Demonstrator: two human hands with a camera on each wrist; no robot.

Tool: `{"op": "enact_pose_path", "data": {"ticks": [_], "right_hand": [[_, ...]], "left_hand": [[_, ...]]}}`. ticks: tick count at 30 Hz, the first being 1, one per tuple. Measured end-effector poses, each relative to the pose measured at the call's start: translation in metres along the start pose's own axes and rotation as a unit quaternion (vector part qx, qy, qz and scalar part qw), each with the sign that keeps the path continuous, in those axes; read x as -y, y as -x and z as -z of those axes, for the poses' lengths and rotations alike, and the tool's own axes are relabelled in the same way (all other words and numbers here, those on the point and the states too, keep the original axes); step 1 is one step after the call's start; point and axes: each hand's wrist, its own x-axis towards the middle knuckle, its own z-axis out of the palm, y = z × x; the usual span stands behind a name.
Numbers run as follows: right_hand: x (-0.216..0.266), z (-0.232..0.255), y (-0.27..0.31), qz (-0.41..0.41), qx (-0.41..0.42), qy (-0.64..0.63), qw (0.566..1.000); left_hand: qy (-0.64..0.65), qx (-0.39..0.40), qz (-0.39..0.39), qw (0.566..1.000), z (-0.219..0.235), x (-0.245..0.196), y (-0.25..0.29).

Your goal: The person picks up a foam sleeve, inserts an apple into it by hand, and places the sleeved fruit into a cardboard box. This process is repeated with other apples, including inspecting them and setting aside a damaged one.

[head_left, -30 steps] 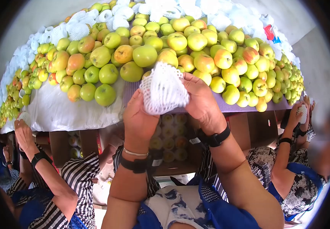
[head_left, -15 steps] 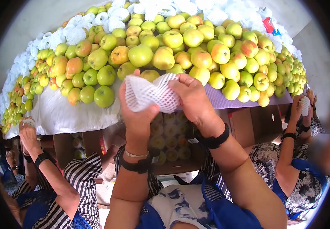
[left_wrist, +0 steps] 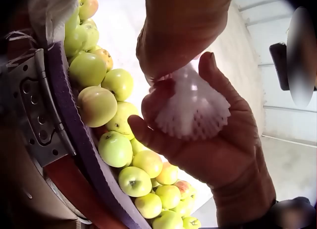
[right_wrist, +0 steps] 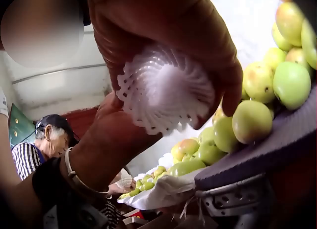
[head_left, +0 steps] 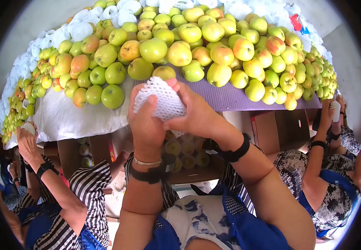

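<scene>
A white foam fruit net (head_left: 161, 100) is held between both hands, in front of the apple pile's near edge. My left hand (head_left: 146, 125) grips its left side, the thumb laid over the front of the mesh. From the right, my right hand (head_left: 197, 110) cups it, with the thumb at the lower edge. In the left wrist view the net (left_wrist: 193, 105) tapers upward and flares to a scalloped rim. The right wrist view looks into its frilled open end (right_wrist: 166, 93). Whatever lies deeper inside is hidden by mesh and fingers. An apple (head_left: 163, 73) sits just beyond the fingertips.
Green and reddish apples (head_left: 180, 54) are heaped on a table with purple padding (head_left: 234, 98) and white sheeting (head_left: 72, 118). More foam nets (head_left: 78, 27) lie behind. Below the table edge, a cardboard box (head_left: 193, 173) contains netted fruit. Other people work at both sides.
The net was stretched between both hands, then spread into a folded, two-peaked shape; now it is rounder and enclosed by the hands. The right hand has moved left, closer to the left hand.
</scene>
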Motion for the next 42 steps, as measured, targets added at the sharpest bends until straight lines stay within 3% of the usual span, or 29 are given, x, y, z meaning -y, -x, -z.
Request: {"op": "enact_pose_path", "data": {"ticks": [2,5,8,11,14,18,21,22,28,33,37,39,42], "right_hand": [[-0.012,0.0,-0.003,-0.023,0.028,-0.06,0.998],[-0.016,0.003,-0.003,-0.133,0.113,-0.099,0.98],[-0.022,0.002,-0.002,-0.085,0.097,-0.073,0.989],[-0.031,-0.001,-0.001,-0.145,0.134,-0.174,0.965],[-0.042,-0.023,0.0,0.073,0.048,-0.145,0.986],[-0.035,-0.031,0.004,0.042,-0.001,-0.057,0.997],[-0.043,-0.033,0.0,0.089,-0.036,0.082,0.992],[-0.045,-0.036,-0.001,0.15,-0.084,0.09,0.981],[-0.052,-0.025,-0.007,0.287,-0.184,0.23,0.911],[-0.037,-0.016,-0.005,0.353,-0.201,0.221,0.887],[-0.031,-0.018,0.003,0.384,-0.189,0.166,0.888],[-0.03,-0.018,0.005,0.39,-0.186,0.199,0.88],[-0.021,-0.007,0.007,0.391,-0.182,0.228,0.873]], "left_hand": [[0.013,0.01,0.001,1.0,-0.009,0.0,0.0],[0.029,0.077,-0.024,0.996,0.0,0.005,-0.001],[0.011,0.091,-0.036,0.995,-0.001,0.006,-0.001],[-0.053,0.106,-0.111,0.987,-0.006,0.007,0.003],[-0.097,0.072,-0.064,0.991,-0.003,-0.001,0.009],[-0.092,0.052,-0.068,0.992,-0.02,-0.013,0.013],[-0.009,0.13,-0.085,0.988,-0.018,-0.011,0.012],[-0.014,0.123,-0.108,0.986,-0.022,-0.008,0.014],[-0.173,0.198,-0.161,0.951,-0.05,-0.01,0.035],[-0.212,0.257,-0.165,0.928,-0.066,-0.026,0.046],[-0.097,0.226,-0.149,0.958,-0.058,-0.035,0.046],[-0.041,0.214,-0.142,0.966,-0.058,-0.039,0.042],[-0.102,0.186,-0.151,0.965,-0.069,-0.038,0.052]]}}
